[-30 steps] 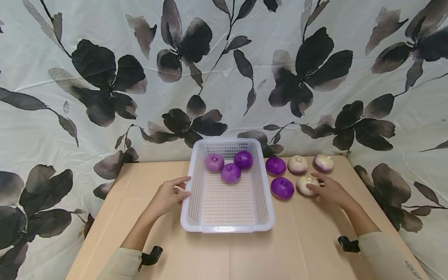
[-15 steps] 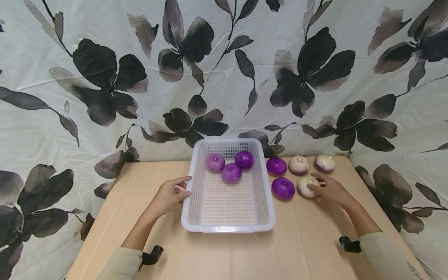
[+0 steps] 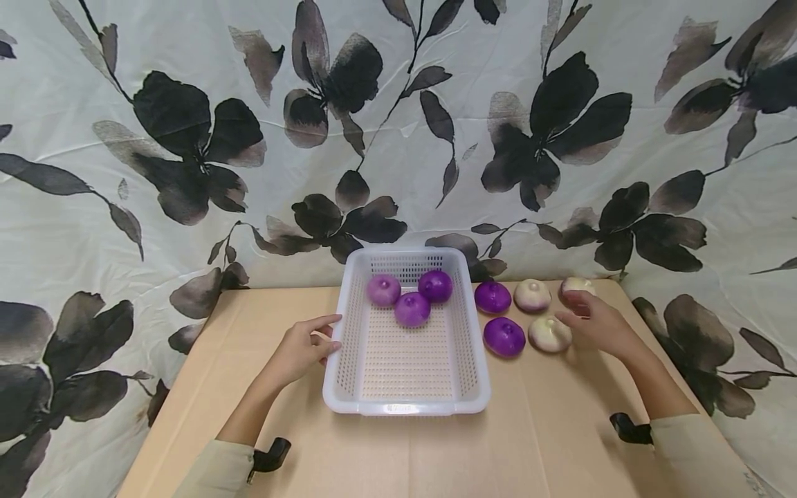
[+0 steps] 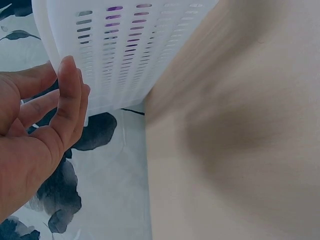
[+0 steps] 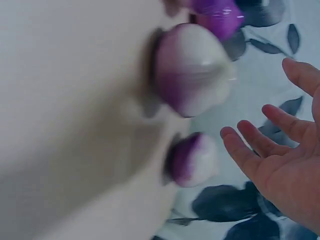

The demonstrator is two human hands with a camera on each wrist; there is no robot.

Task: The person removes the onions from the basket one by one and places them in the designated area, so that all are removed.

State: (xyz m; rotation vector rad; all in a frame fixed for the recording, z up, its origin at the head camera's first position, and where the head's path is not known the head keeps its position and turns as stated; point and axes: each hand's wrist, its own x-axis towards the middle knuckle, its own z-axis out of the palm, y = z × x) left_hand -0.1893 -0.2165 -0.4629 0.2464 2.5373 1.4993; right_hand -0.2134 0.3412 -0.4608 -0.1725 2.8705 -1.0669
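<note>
White black-floral cloth backdrop (image 3: 436, 180), tan tabletop (image 3: 405, 456) meeting it, white perforated basket (image 3: 405, 407) mid-table, left hand (image 3: 301, 351) relaxed, touching the basket's left side, right hand (image 3: 600, 325) spread beside purple-white bulbs (image 3: 548, 335), purple onions (image 3: 412, 310), three in the basket, two right of it.

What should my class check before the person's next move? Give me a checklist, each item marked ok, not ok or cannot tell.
1. Right hand free: ok, it holds nothing.
2. Room in the white perforated basket: ok, its near half is bare; three purple onions lie toward the far end.
3. Left hand at the basket: ok, fingertips at its left rim.
4. Basket held firmly: cannot tell.
5. Loose pieces within sight: ok, two darker purple onions and three white-and-purple bulbs right of the basket.
6. Far-right bulb unobstructed in the head view: not ok, the right hand partly covers it.
</note>
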